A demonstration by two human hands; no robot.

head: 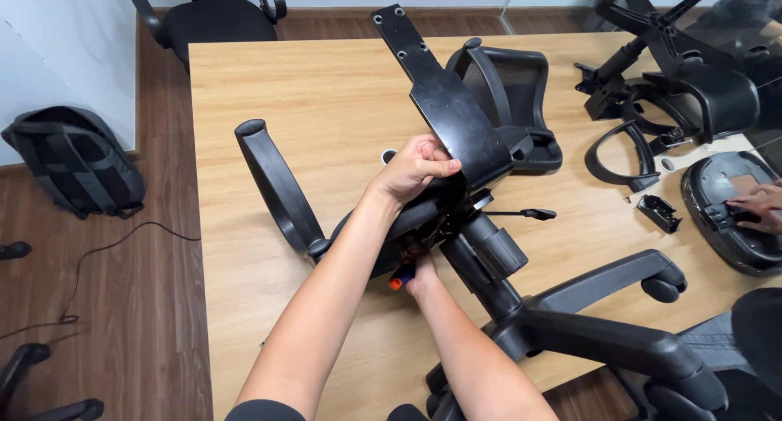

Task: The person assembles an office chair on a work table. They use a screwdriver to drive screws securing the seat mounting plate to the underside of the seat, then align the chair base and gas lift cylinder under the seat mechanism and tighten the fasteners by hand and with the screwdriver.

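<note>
A black office chair lies partly taken apart on a wooden table (269,87). My left hand (414,168) grips the lower end of the chair's flat black metal back bracket (444,95), which slants up toward the far side. My right hand (417,273) is under the seat mechanism (456,217) and holds a tool with an orange and blue handle (399,278); most of the tool is hidden. The chair's black armrest (277,189) stands at the left. The gas column (489,262) and the wheeled base (603,319) stretch to the lower right.
A black chair backrest part (509,95) lies behind the bracket. More chair parts (668,71) sit at the far right, where another person's hand (757,205) rests on a seat shell (737,217). A backpack (77,164) leans on the left wall. A chair (212,18) stands beyond the table.
</note>
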